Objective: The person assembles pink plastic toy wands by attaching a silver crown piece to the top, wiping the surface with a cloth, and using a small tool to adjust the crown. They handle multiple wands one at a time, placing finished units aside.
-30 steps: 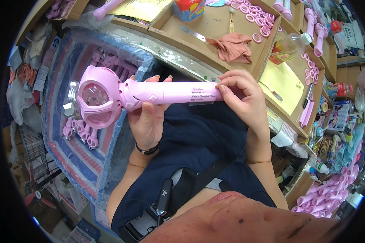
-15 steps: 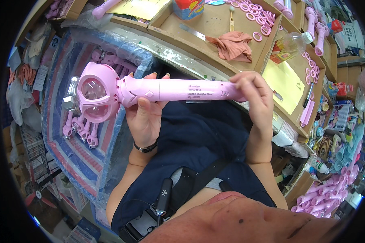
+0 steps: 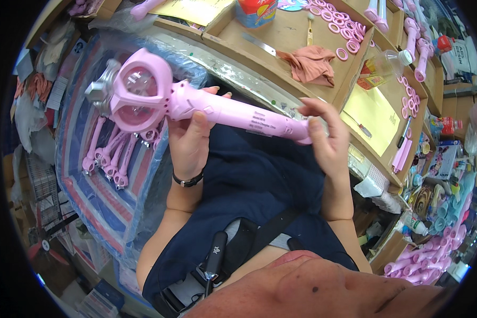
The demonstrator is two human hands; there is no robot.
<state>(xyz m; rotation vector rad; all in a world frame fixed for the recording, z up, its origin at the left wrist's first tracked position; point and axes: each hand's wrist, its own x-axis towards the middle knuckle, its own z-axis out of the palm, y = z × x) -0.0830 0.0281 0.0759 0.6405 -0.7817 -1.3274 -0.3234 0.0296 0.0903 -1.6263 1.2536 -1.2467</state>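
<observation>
A pink toy wand (image 3: 233,112) lies slantwise across my two hands, its head up to the left and its handle end lower to the right. Clear panels fill the round head (image 3: 141,87), and a silver piece (image 3: 102,89) caps it. My left hand (image 3: 190,146) grips the wand just below the head, thumb in front and fingers behind. At the handle's tip, my right hand (image 3: 329,139) has its thumb on the near side, with the other fingers curled above and partly hidden. A small printed label sits along the handle.
Left of me, a striped, plastic-lined bag (image 3: 98,212) holds several pink wands (image 3: 114,153). Ahead are cardboard trays with an orange cloth (image 3: 308,66), pink rings (image 3: 342,32), a metal blade (image 3: 259,44), a plastic bottle (image 3: 384,66) and yellow paper (image 3: 373,116). Pink parts (image 3: 421,259) are piled at right.
The wand has tilted: its head has risen and its handle end has dropped. My right hand's fingers have shifted and spread a little at the tip.
</observation>
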